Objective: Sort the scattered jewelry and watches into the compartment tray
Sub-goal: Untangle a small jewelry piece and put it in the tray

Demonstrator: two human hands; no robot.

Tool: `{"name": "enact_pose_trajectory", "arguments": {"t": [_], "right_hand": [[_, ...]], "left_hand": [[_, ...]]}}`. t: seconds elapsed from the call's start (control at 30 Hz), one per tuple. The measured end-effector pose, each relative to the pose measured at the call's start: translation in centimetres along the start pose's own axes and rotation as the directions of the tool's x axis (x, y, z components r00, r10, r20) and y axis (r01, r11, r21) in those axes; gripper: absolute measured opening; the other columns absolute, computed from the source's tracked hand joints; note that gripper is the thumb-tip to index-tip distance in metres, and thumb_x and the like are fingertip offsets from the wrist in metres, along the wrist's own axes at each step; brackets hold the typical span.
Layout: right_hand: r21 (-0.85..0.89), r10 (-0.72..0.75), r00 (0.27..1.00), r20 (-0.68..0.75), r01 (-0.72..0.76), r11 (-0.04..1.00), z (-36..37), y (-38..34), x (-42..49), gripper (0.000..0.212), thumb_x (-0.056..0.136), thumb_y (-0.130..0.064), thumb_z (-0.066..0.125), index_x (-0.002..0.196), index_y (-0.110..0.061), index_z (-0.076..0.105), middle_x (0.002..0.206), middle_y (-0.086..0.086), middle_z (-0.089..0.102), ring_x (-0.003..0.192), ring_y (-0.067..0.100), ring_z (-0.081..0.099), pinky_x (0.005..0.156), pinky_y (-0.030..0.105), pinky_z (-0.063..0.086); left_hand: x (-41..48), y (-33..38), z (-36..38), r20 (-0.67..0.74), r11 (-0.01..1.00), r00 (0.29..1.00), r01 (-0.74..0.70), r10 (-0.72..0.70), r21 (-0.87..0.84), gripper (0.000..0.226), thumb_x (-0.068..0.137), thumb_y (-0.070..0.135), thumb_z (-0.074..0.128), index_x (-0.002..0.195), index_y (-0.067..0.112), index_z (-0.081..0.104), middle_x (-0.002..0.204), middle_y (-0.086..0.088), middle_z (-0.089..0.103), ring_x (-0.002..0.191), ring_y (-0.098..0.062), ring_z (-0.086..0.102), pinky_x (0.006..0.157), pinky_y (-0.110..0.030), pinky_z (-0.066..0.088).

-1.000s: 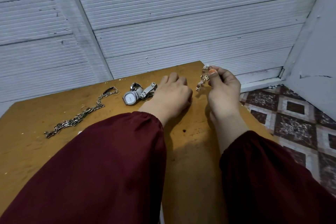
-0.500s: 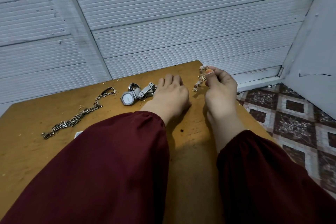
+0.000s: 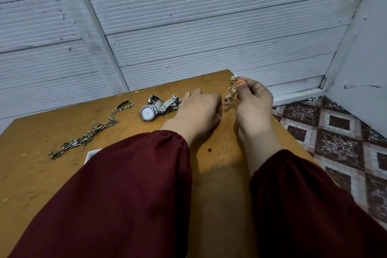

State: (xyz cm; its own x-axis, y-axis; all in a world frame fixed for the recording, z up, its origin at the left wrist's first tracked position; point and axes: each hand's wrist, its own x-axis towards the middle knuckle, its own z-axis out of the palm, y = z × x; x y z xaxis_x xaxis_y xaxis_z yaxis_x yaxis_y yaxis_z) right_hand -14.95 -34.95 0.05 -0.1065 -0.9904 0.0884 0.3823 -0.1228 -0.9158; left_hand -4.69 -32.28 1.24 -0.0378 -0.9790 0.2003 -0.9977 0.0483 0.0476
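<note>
Right grip [image 3: 254,107] pinches gold bracelet [image 3: 231,92], dangling over surface [image 3: 41,174] at far right corner. Left grip [image 3: 199,111] curled on surface beside silver watch [image 3: 147,112]; contents can't tell. Chain [image 3: 83,139] lies well left.

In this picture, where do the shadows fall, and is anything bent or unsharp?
Head view: a soft shadow lies on the table between the sleeves; the wall slats tilt and fan out, a wide-angle distortion; the watch looks sharp, without strong glare.

Dim, cool, flat light from above; soft shadows pool on the table [image 3: 31,174] near centre; wide-angle bending at edges, mild softness
</note>
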Motion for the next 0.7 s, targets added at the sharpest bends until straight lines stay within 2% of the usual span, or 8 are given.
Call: {"name": "enact_pose_trajectory", "arguments": {"t": [0.07, 0.2, 0.33, 0.47, 0.6, 0.7], "right_hand": [[0.004, -0.003, 1.0, -0.002, 0.003, 1.0, 0.0, 0.0, 0.1, 0.016, 0.094, -0.008, 0.056, 0.082, -0.019, 0.061, 0.073, -0.004, 0.06, 0.049, -0.006, 0.053, 0.052, 0.012, 0.043], [-0.022, -0.003, 1.0, 0.004, 0.003, 1.0, 0.0, 0.1, -0.1, 0.015, 0.094, -0.01, 0.056, 0.084, -0.019, 0.062, 0.073, -0.003, 0.06, 0.051, -0.002, 0.054, 0.054, 0.019, 0.045], [-0.071, 0.001, 1.0, 0.022, 0.001, 0.997, 0.2, -0.1, -0.9, 0.016, 0.095, -0.012, 0.056, 0.083, -0.021, 0.061, 0.069, -0.007, 0.059, 0.047, -0.006, 0.052, 0.05, 0.013, 0.044], [-0.152, -0.041, 0.997, 0.064, 0.05, 0.987, 0.3, 0.0, -2.1, 0.015, 0.094, -0.016, 0.056, 0.085, -0.024, 0.064, 0.073, -0.009, 0.062, 0.058, 0.001, 0.054, 0.06, 0.024, 0.047], [-0.151, -0.098, 0.981, 0.166, 0.124, 0.981, 1.0, -0.2, -4.5, 0.015, 0.094, -0.01, 0.056, 0.087, -0.022, 0.063, 0.076, -0.008, 0.062, 0.058, -0.008, 0.054, 0.057, 0.009, 0.043], [-0.094, -0.137, 0.969, 0.206, 0.159, 0.983, 1.6, -1.0, -6.5, 0.021, 0.094, -0.009, 0.055, 0.083, -0.025, 0.062, 0.079, -0.009, 0.064, 0.063, -0.007, 0.056, 0.059, 0.011, 0.044]], "left_hand": [[-0.1, 0.0, 0.1, -0.019, 0.999, 0.999, -0.027, 0.027, -0.022, 0.009, 0.089, 0.023, 0.055, 0.084, 0.027, 0.049, 0.087, 0.004, 0.058, 0.094, -0.023, 0.049, 0.073, -0.033, 0.029], [-0.5, -0.6, 0.0, 0.012, 0.964, 1.0, 0.026, -0.024, -0.263, 0.015, 0.081, 0.012, 0.065, 0.077, 0.022, 0.056, 0.083, 0.006, 0.064, 0.082, -0.018, 0.058, 0.069, -0.032, 0.046], [-1.8, -1.5, -1.0, -0.067, 0.923, 0.993, 0.063, -0.095, -0.379, 0.012, 0.08, 0.008, 0.07, 0.078, 0.017, 0.062, 0.077, 0.007, 0.061, 0.075, -0.012, 0.056, 0.064, -0.022, 0.039], [-3.6, -2.5, -2.4, -0.134, 0.878, 0.973, 0.104, -0.186, -0.468, 0.012, 0.079, 0.01, 0.073, 0.077, 0.017, 0.063, 0.072, 0.009, 0.06, 0.068, -0.006, 0.054, 0.059, -0.014, 0.039], [-6.6, -2.9, -4.0, -0.161, 0.824, 0.954, 0.125, -0.253, -0.552, 0.014, 0.079, 0.013, 0.074, 0.075, 0.02, 0.063, 0.069, 0.008, 0.06, 0.061, -0.002, 0.051, 0.062, -0.022, 0.04], [-9.2, -3.1, -5.1, -0.187, 0.792, 0.928, 0.156, -0.322, -0.59, 0.011, 0.078, 0.016, 0.075, 0.075, 0.019, 0.065, 0.068, 0.008, 0.06, 0.056, 0.002, 0.048, 0.058, -0.02, 0.039]]}}
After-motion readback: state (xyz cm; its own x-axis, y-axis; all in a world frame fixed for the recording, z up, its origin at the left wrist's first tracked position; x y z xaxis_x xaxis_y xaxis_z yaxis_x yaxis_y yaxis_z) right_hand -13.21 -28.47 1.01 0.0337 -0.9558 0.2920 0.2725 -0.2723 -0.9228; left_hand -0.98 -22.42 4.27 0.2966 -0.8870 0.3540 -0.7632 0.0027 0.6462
